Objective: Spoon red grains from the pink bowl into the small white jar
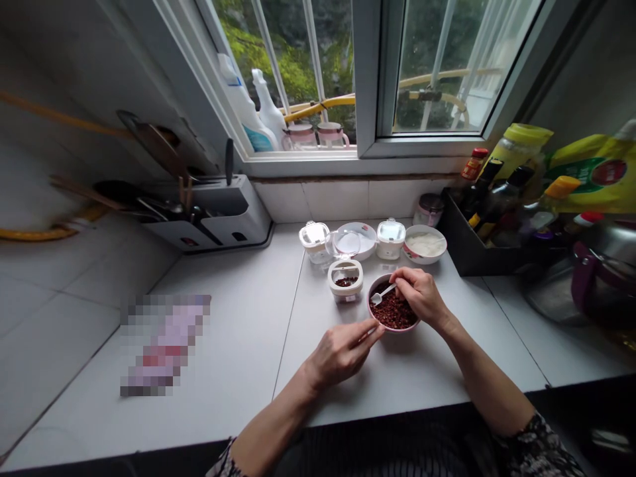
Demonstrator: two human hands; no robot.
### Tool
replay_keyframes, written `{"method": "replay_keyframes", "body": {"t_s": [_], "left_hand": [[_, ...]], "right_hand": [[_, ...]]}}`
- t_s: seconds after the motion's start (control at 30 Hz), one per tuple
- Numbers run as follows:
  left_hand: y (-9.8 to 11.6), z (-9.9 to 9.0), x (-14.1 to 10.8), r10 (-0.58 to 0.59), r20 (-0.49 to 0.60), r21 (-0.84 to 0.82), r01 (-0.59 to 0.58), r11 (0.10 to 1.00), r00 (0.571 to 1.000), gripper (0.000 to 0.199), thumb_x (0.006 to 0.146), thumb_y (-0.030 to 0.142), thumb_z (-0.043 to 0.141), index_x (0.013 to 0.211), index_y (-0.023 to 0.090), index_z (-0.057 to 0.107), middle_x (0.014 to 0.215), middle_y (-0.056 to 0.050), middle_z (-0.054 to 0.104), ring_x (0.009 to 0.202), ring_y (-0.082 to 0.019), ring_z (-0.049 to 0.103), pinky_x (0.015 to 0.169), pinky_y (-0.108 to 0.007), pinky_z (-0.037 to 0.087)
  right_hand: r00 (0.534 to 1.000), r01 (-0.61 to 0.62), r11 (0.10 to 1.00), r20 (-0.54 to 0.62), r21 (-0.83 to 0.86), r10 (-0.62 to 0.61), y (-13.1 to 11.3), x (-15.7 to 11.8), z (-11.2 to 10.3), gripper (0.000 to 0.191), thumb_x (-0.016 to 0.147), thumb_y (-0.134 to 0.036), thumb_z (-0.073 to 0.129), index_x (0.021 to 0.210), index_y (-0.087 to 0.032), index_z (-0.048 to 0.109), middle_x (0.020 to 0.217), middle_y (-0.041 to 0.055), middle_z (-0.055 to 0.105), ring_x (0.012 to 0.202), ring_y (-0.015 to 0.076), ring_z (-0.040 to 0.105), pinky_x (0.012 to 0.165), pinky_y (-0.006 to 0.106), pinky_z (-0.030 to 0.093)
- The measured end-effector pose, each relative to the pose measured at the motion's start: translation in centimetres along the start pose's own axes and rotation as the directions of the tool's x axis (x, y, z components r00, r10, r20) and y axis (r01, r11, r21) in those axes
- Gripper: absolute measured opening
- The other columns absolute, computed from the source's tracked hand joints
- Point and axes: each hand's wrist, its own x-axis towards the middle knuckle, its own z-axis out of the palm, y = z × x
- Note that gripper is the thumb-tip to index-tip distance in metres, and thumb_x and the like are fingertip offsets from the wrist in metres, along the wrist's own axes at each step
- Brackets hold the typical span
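A small white spoon [381,295] is pinched in my right hand [422,296], its tip resting on dark red flakes [397,314] that look like crushed dried chili. They fill a bowl [403,330] with a pinkish outside. The fingers of my left hand [342,351] are closed on the near left side of that bowl's rim. Just left of the bowl stands a small seasoning jar [346,295] with some of the same flakes inside and its clear lid raised.
Behind are two more lidded seasoning jars [315,242] [391,240], a white dish [365,242] and a bowl of white grains [426,246]. A dark box of bottles [477,255] stands right; a utensil holder [223,218] stands left. A blurred-out flat item [169,344] lies on the counter [238,371].
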Motion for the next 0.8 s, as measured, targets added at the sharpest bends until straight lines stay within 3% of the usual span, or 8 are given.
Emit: {"method": "replay_keyframes", "body": {"t_s": [0.23, 0.67, 0.8], "left_hand": [[0.0, 0.0, -0.1, -0.007, 0.011, -0.001, 0.007, 1.000, 1.000, 0.041, 0.094, 0.005, 0.043, 0.132, 0.014, 0.055, 0.106, -0.013, 0.071, 0.082, -0.015, 0.072, 0.069, -0.024, 0.061], [0.1, -0.2, 0.4, -0.001, -0.017, -0.010, 0.001, 1.000, 1.000, 0.032, 0.094, 0.004, 0.044, 0.120, 0.011, 0.061, 0.103, -0.013, 0.071, 0.078, -0.015, 0.071, 0.064, -0.024, 0.061], [0.1, -0.2, 0.5, 0.000, -0.012, -0.006, 0.000, 1.000, 1.000, 0.033, 0.095, 0.005, 0.043, 0.123, 0.012, 0.060, 0.103, -0.012, 0.071, 0.078, -0.014, 0.071, 0.067, -0.024, 0.062]], "right_hand": [[0.984, -0.176, 0.959, 0.027, 0.221, 0.174, 0.2, 0.1, -0.1, 0.017, 0.079, -0.028, 0.049, 0.074, -0.020, 0.063, 0.052, -0.0034, 0.058, 0.050, 0.0135, 0.053, 0.055, 0.025, 0.043], [0.972, -0.225, 0.906, 0.013, 0.359, 0.236, 0.6, 0.6, -0.7, 0.017, 0.074, -0.031, 0.055, 0.073, -0.017, 0.065, 0.052, -0.0024, 0.058, 0.049, 0.0119, 0.052, 0.051, 0.025, 0.043], [0.961, -0.269, 0.861, 0.057, 0.432, 0.271, 0.7, 0.8, -1.1, 0.019, 0.073, -0.035, 0.060, 0.075, -0.016, 0.066, 0.053, -0.0018, 0.060, 0.048, 0.0120, 0.054, 0.050, 0.025, 0.045]]}}
